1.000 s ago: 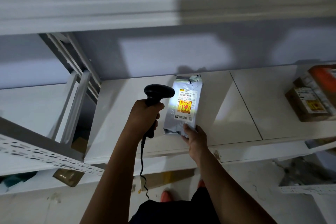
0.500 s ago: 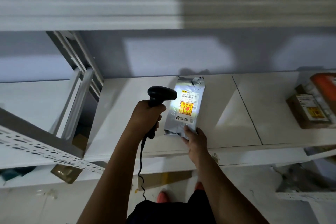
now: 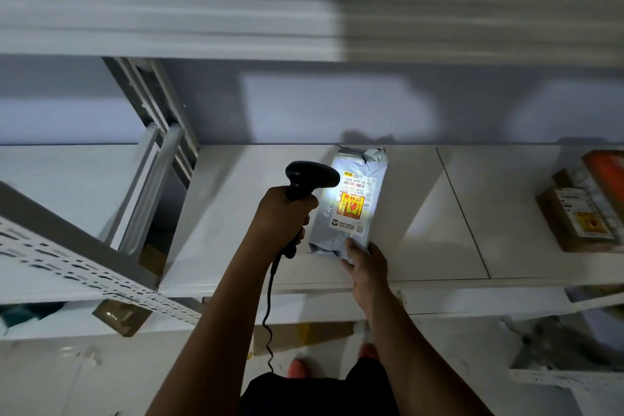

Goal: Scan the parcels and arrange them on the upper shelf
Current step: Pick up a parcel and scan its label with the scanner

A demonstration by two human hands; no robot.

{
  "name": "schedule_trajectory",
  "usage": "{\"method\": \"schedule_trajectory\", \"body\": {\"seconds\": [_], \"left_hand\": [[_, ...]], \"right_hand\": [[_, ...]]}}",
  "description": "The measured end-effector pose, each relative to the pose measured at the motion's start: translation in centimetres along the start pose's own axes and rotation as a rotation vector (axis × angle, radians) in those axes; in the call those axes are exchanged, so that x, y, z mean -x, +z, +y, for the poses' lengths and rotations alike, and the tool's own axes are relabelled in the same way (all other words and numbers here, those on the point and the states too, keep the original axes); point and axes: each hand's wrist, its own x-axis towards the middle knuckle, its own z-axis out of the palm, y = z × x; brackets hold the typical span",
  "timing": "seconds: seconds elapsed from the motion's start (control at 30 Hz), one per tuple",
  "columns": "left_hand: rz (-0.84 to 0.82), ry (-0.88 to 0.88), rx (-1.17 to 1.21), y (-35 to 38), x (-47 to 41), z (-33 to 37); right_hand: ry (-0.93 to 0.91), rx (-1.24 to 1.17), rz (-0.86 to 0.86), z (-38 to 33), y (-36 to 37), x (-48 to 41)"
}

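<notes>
Glossy grey plastic parcel [image 3: 347,209], matt black scanner [image 3: 310,179], smooth white shelf [image 3: 456,230].

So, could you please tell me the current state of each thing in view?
grey parcel: lying on the shelf, label up and lit.
scanner: light on, aimed at the grey parcel's label.
left grip: wrapped round the scanner handle.
right grip: holding the grey parcel's near end.
brown box: on the shelf at the right, label up, untouched.
</notes>
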Motion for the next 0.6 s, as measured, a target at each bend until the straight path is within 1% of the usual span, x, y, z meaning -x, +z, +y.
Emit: {"method": "schedule_trajectory", "body": {"seconds": [0.37,0.6], "left_hand": [[-0.014,0.0,0.04,-0.21,-0.13,0.06],[-0.025,-0.007,0.049,-0.26,-0.25,0.07]], "right_hand": [[0.002,-0.017,-0.027,-0.21,-0.17,0.39],[0.013,-0.031,-0.014,-0.11,-0.04,0.19]]}}
